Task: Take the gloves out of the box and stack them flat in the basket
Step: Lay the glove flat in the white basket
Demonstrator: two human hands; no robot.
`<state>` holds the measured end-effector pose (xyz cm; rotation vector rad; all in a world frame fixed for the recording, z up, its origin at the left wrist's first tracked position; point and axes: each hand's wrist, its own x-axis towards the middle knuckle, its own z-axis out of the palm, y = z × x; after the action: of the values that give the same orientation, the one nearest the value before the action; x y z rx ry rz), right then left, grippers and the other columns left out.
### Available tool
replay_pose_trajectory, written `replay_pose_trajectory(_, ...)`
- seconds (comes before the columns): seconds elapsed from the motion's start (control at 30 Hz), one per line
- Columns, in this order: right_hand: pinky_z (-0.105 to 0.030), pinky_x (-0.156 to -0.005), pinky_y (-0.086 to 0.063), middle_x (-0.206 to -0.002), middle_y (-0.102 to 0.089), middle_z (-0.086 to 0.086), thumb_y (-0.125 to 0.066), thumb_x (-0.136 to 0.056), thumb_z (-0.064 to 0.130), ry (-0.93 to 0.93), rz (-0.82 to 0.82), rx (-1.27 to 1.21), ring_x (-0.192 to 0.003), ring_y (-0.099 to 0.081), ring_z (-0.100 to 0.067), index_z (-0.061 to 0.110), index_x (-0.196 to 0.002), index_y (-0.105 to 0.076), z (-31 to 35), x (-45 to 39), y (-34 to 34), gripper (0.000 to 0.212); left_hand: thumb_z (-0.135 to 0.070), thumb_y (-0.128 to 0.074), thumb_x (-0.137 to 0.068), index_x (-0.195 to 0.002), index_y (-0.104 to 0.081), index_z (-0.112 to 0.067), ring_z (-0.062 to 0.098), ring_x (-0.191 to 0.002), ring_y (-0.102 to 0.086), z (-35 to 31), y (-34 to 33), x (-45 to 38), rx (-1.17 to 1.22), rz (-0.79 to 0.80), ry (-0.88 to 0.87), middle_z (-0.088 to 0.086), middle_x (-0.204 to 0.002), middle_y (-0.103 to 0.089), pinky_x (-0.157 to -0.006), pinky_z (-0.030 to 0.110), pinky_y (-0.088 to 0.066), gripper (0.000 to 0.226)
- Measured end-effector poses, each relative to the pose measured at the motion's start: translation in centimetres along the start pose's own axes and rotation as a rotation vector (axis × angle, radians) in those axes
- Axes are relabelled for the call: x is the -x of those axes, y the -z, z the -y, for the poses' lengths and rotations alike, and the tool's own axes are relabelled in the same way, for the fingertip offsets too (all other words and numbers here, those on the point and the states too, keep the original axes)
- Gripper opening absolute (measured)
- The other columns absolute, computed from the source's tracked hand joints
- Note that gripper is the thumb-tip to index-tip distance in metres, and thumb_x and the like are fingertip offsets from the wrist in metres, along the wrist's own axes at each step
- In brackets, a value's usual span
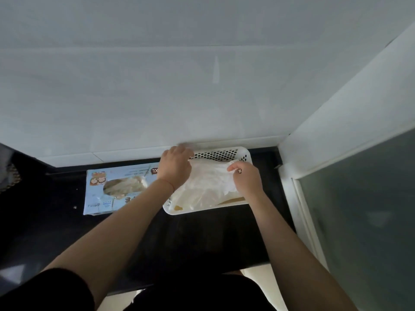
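Head view, only one here. Both hands are over the white basket [244,156], which sits on the dark counter [202,234] at about 1 o'clock from the person, pushed up against the wall.

Left hand [176,167] is at the basket's 10 o'clock corner, fingers curled onto the far left edge of the top glove [208,176]. Right hand [247,178] is at 3 o'clock of the sheet, thumb and forefinger pinching its right edge. So both are clamped on the same glove, stretching it w/ the sheet between them. It's thin, see-through plastic, crinkled in the middle, lying over other pale sheets already in the basket; a tan patch shows at the near edge, can't tell what it is.

The box [116,189] lies flat at 9 o'clock of the basket, just beside it, w/ more gloves bunched in its oval opening.

Step in hand, I'd say: laying this glove flat on the pile. To do it well:
- keep light pull both ways so creases go, not hard, film prob. tears or stretches easily
- lower the far edge first, then let the near part settle, so no air pocket
- line edges up w/ the pile below
- let go one side at a time; thin film likely clings to fingers and lifts back up
- smooth once w/ a flat palm before going back to the box.
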<state>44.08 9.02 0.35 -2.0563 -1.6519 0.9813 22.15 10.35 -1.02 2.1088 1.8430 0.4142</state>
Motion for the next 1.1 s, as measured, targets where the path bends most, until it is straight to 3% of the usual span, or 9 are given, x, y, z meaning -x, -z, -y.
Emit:
replay_pose_trajectory(0.07, -0.021, -0.090, -0.045, -0.123, -0.062, 0.003, -0.043, -0.096, -0.002, 0.009, 0.008, 0.027, -0.114, -0.057, -0.012, 0.017, -0.105, -0.070, -0.5, -0.5, 0.0, 0.033, -0.022, -0.065, -0.085, -0.112, -0.067, -0.015, 0.031, -0.108, -0.059, -1.3, -1.0, 1.2, -0.056, -0.036, -0.141, 0.006, -0.114, -0.063, -0.095, 0.043, -0.042, 0.027)
replay_pose_trajectory(0.13, -0.019, -0.089, -0.042, -0.123, -0.061, 0.003, -0.045, -0.098, 0.002, 0.033, 0.033, 0.059, -0.114, -0.057, -0.012, 0.017, -0.110, -0.068, -0.9, -1.1, 0.0, 0.031, -0.047, -0.057, -0.090, -0.133, -0.054, -0.021, 0.028, -0.135, -0.040, -2.5, -2.3, 2.2, -0.109, 0.166, -0.211, 0.005, -0.142, -0.048, -0.115, 0.045, -0.025, 0.050)
replay_pose_trajectory(0.2, -0.019, -0.087, -0.040, -0.124, -0.060, 0.003, -0.046, -0.098, 0.004, 0.051, 0.049, 0.098, -0.112, -0.057, -0.013, 0.017, -0.116, -0.066, -1.0, -1.4, -0.1, 0.030, -0.065, -0.048, -0.088, -0.150, -0.031, -0.027, 0.024, -0.150, -0.011, -2.6, -3.5, 2.8, -0.213, 0.341, -0.224, 0.001, -0.161, -0.021, -0.122, 0.046, -0.005, 0.074)
replay_pose_trajectory(0.3, -0.022, -0.086, -0.042, -0.127, -0.058, 0.002, -0.045, -0.099, 0.003, 0.079, 0.065, 0.198, -0.108, -0.058, -0.016, 0.018, -0.124, -0.061, -1.3, -1.7, -0.3, 0.034, -0.074, -0.050, -0.081, -0.156, -0.009, -0.031, 0.023, -0.152, 0.008, -1.6, -4.3, 3.2, -0.264, 0.435, -0.169, -0.002, -0.165, 0.000, -0.122, 0.050, 0.005, 0.096)
replay_pose_trajectory(0.47, -0.034, -0.086, -0.050, -0.129, -0.054, -0.004, -0.042, -0.097, -0.004, 0.122, 0.076, 0.422, -0.103, -0.059, -0.025, 0.009, -0.123, -0.058, -1.3, -1.7, -0.5, 0.034, -0.081, -0.050, -0.075, -0.155, 0.007, -0.034, 0.025, -0.150, 0.015, 0.0, -4.4, 3.3, -0.380, 0.456, -0.163, -0.001, -0.164, 0.012, -0.120, 0.053, 0.008, 0.109)
replay_pose_trajectory(0.6, -0.030, -0.080, -0.052, -0.127, -0.055, -0.006, -0.043, -0.098, 0.000, 0.141, 0.077, 0.506, -0.097, -0.060, -0.021, 0.009, -0.115, -0.057, -1.5, -1.6, -1.0, 0.024, -0.088, -0.042, -0.073, -0.153, 0.015, -0.036, 0.029, -0.150, 0.017, 0.2, -4.8, 2.9, -0.440, 0.494, -0.141, 0.002, -0.163, 0.020, -0.119, 0.057, 0.005, 0.112)
replay_pose_trajectory(0.83, -0.032, -0.096, -0.044, -0.134, -0.047, -0.010, -0.047, -0.094, 0.007, 0.185, -0.007, 0.594, -0.119, -0.046, -0.023, 0.012, -0.126, -0.054, -0.6, -1.1, -1.6, 0.032, -0.090, -0.038, -0.072, -0.155, 0.011, -0.033, 0.030, -0.151, 0.011, -0.3, -4.7, 2.9, -0.418, 0.492, -0.125, 0.005, -0.164, 0.014, -0.119, 0.057, 0.000, 0.111)
replay_pose_trajectory(0.97, -0.047, -0.105, -0.036, -0.136, -0.045, -0.015, -0.050, -0.090, 0.013, 0.152, -0.205, 0.639, -0.130, -0.038, -0.032, 0.012, -0.120, -0.054, 1.8, 0.3, -3.1, 0.030, -0.084, -0.020, -0.081, -0.156, 0.001, -0.030, 0.024, -0.152, 0.007, 0.2, -2.9, 4.3, -0.317, 0.350, -0.219, 0.004, -0.165, 0.003, -0.122, 0.049, 0.004, 0.095)
replay_pose_trajectory(1.1, -0.052, -0.104, -0.033, -0.124, -0.053, -0.012, -0.057, -0.087, 0.013, 0.254, -0.288, 0.525, -0.129, -0.040, -0.033, 0.011, -0.106, -0.058, 5.7, 2.1, -6.2, 0.019, -0.070, -0.037, -0.085, -0.152, -0.024, -0.024, 0.025, -0.151, -0.013, 3.7, -0.4, 6.9, -0.172, 0.107, -0.191, 0.006, -0.161, -0.023, -0.123, 0.048, -0.008, 0.083)
